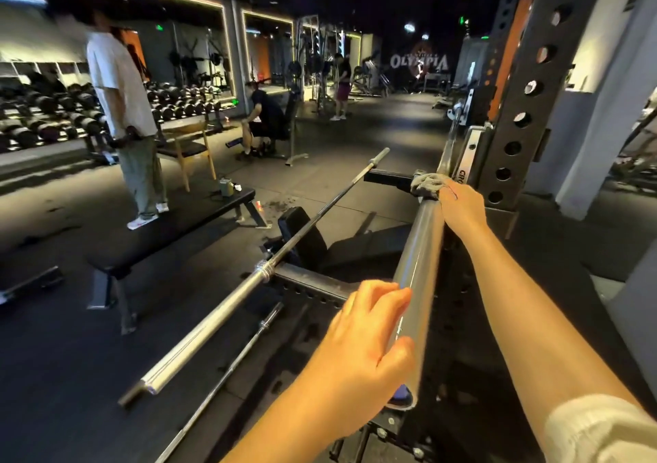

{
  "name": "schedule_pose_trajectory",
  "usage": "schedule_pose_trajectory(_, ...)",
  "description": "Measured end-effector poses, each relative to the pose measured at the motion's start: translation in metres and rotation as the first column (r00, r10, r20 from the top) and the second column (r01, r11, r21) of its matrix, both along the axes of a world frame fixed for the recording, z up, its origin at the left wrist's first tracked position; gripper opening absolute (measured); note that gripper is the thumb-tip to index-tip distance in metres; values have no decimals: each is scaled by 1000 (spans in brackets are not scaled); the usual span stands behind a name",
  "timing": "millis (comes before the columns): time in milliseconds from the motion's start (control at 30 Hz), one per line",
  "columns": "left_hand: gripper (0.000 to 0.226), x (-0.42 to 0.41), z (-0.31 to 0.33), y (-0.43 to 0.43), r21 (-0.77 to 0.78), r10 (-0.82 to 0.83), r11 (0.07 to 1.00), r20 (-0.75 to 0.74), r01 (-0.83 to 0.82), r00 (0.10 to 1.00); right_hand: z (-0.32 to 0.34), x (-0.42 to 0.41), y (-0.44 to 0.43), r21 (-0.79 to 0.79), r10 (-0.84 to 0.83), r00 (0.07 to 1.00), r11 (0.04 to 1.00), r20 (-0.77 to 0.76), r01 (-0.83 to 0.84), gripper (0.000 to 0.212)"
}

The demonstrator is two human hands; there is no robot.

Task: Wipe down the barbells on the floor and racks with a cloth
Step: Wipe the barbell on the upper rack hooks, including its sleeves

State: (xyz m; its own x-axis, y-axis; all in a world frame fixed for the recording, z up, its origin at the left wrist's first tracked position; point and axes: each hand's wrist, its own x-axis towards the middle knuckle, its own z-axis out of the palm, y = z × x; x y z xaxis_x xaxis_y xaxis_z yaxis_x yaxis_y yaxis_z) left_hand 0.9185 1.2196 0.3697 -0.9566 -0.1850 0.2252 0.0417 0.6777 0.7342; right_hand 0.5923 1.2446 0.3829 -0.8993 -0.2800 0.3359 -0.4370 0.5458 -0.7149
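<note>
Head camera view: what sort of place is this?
A gym's free-weights area: barbells on a steel rack, rows of dumbbells along the mirrored wall, and a padded bench.

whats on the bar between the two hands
Nothing: in the head view the barbell sleeve runs bare from the left hand to the right hand holding the cloth.

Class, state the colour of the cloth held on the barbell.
Grey, seen in the head view: the cloth lies under the right hand on the barbell.
</note>
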Motion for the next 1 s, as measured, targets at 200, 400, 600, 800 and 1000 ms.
schedule_pose_trajectory(200, 60, 0, 5, 1, -3, 0, 1000, 13, 0, 1000, 14, 2, -4, 32, -7, 997, 999, 77, 5, 39)
schedule_pose_trajectory(400, 71, -2, 4, 0, -71, 5, 997, -20, -7, 1000, 52, 11, 20, -256, 175, 927, 962, 333, -90, 28)
schedule_pose_trajectory(600, 59, -2, 10, -2, -141, -1, 990, 15, 3, 1000, 25, 13, -5, 65, -165, 984, 985, 72, 161, 29)
schedule_pose_trajectory(800, 46, -5, 21, -11, -220, -93, 970, 49, 101, 994, 16, 11, -17, 109, 52, 999, 993, -16, -50, 31)
schedule_pose_trajectory(1000, 44, -12, 24, -17, -200, -134, 969, 55, 142, 989, 11, 4, 0, 318, 424, 890, 877, -164, -359, 17)
